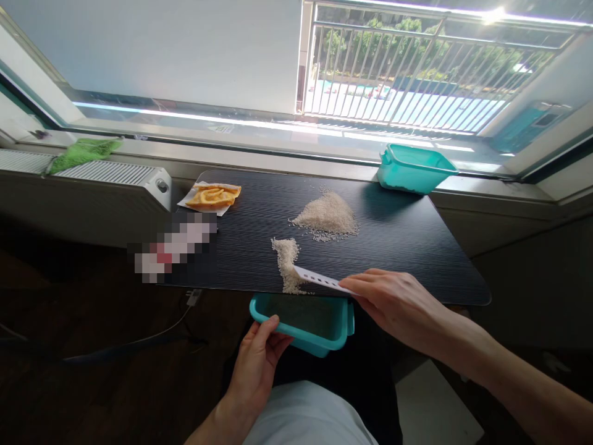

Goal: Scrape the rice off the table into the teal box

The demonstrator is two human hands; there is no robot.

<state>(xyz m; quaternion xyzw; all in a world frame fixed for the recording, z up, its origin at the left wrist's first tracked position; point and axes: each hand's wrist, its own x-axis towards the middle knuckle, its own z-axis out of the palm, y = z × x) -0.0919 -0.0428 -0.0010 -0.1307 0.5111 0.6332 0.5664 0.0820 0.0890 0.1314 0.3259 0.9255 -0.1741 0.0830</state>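
Note:
My left hand (pixel 259 352) grips the near rim of a teal plastic tub (pixel 301 343), held just below the table's front edge. The tub's inside is dark, and I cannot tell what lies in it. In my right hand (pixel 393 296) is a thin white card (pixel 322 280) with a row of small dark marks or holes along it. Its far end touches a narrow strip of rice (pixel 287 259) that runs to the table edge above the tub. Farther back a larger heap of rice (pixel 328 213) sits on the dark table (pixel 393 247).
A second teal tub (pixel 417 170) stands at the back right corner. At the back left lies a yellow-orange cloth or packet (pixel 213 196) on white paper. A radiator (pixel 115 191) with a green cloth (pixel 86 153) is left of the table. A blurred patch covers something at the left edge.

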